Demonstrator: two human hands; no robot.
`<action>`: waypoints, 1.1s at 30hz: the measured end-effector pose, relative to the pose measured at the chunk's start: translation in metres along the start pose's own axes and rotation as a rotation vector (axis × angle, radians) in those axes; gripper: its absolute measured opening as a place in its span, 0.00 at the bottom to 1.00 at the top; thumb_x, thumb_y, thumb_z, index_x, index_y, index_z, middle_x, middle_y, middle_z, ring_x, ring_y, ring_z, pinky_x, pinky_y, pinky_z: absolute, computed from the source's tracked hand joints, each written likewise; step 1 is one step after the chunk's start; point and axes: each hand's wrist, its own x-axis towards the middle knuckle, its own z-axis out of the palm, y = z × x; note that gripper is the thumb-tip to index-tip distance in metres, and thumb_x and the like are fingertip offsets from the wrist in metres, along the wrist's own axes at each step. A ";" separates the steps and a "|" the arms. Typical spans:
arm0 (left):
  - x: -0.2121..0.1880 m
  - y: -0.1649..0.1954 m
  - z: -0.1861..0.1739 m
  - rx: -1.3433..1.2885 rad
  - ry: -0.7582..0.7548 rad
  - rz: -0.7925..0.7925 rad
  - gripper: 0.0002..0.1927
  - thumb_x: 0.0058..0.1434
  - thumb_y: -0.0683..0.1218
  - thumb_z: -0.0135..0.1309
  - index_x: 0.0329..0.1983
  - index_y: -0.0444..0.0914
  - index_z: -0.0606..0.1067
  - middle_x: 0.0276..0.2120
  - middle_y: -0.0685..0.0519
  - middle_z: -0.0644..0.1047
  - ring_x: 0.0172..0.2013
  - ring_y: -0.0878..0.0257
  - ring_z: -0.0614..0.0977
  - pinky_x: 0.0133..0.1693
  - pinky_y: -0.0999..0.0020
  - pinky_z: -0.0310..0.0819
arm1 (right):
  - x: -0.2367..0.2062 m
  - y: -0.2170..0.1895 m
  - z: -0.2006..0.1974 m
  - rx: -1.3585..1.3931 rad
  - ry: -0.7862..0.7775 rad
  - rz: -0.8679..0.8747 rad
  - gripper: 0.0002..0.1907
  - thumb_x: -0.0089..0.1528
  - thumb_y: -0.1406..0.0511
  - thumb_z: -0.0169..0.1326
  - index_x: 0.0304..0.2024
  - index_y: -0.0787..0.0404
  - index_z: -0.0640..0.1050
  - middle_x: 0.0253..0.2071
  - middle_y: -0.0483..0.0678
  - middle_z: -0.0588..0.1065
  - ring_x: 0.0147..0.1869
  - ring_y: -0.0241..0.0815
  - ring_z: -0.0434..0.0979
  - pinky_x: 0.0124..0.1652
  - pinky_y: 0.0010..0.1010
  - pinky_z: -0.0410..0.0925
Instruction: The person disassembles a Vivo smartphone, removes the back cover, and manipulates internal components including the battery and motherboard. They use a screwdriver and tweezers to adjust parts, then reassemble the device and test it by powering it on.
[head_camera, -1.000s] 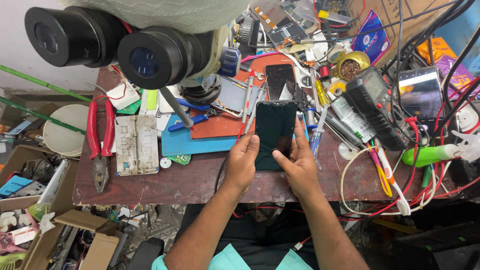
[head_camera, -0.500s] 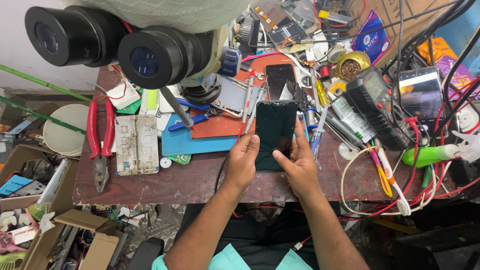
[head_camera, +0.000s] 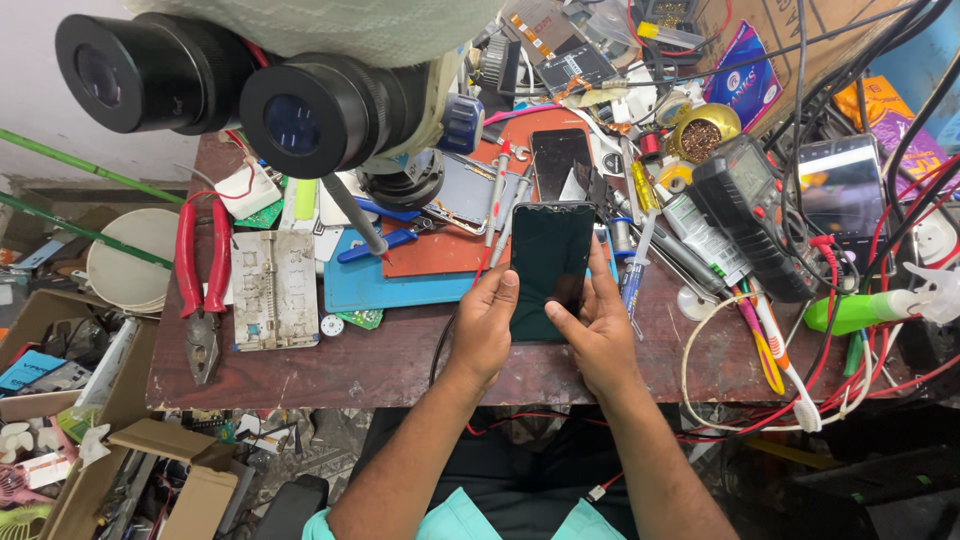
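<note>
A dark smartphone (head_camera: 549, 268) with a blank, glossy screen is held upright between both hands, just above the near edge of the worktop (head_camera: 400, 355). The left hand (head_camera: 483, 325) wraps the phone's left edge, its grip closed on the phone with the thumb lying on the glass near the lower left side. The right hand (head_camera: 597, 330) closes on the right edge the same way, its thumb reaching across the lower part of the screen.

Just beyond the phone lies an orange-red mat (head_camera: 450, 250) on a blue mat (head_camera: 385, 285), with a second dark phone (head_camera: 558, 160) resting face up further back. A screwdriver with a red and white handle (head_camera: 496, 195) lies on the orange mat, just left of the held phone. Further left sits a pale metal fixture block (head_camera: 272, 290), and beside it red-handled pliers (head_camera: 203, 280) lie pointing toward the near edge.

The black twin eyepieces of a microscope (head_camera: 230, 90) hang over the back left of the worktop. To the right of the hands a black multimeter (head_camera: 755, 215) lies tilted among red and black cables, with a toothbrush (head_camera: 785, 370) and a green bottle (head_camera: 860, 310) nearby. A white bowl (head_camera: 130, 265) sits off the left end of the worktop.
</note>
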 end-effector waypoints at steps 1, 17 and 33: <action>0.000 -0.002 0.000 -0.018 0.007 0.001 0.22 0.77 0.53 0.43 0.59 0.31 0.75 0.42 0.58 0.75 0.44 0.72 0.71 0.50 0.74 0.66 | 0.000 0.000 0.000 -0.003 0.002 0.003 0.49 0.60 0.80 0.52 0.79 0.59 0.46 0.74 0.53 0.60 0.73 0.43 0.65 0.66 0.34 0.61; -0.007 0.023 0.006 -0.105 -0.337 0.147 0.52 0.62 0.75 0.45 0.77 0.39 0.48 0.70 0.40 0.64 0.64 0.52 0.72 0.63 0.57 0.68 | -0.022 -0.024 0.022 -0.937 0.229 -0.947 0.17 0.52 0.77 0.65 0.44 0.67 0.81 0.37 0.48 0.76 0.36 0.43 0.78 0.35 0.31 0.70; -0.018 0.028 -0.003 -0.505 -0.417 -0.049 0.41 0.72 0.68 0.36 0.70 0.28 0.62 0.61 0.39 0.75 0.57 0.49 0.80 0.59 0.52 0.75 | -0.020 -0.030 0.024 -0.912 0.193 -0.900 0.17 0.56 0.63 0.67 0.46 0.57 0.80 0.42 0.44 0.76 0.43 0.43 0.78 0.40 0.33 0.71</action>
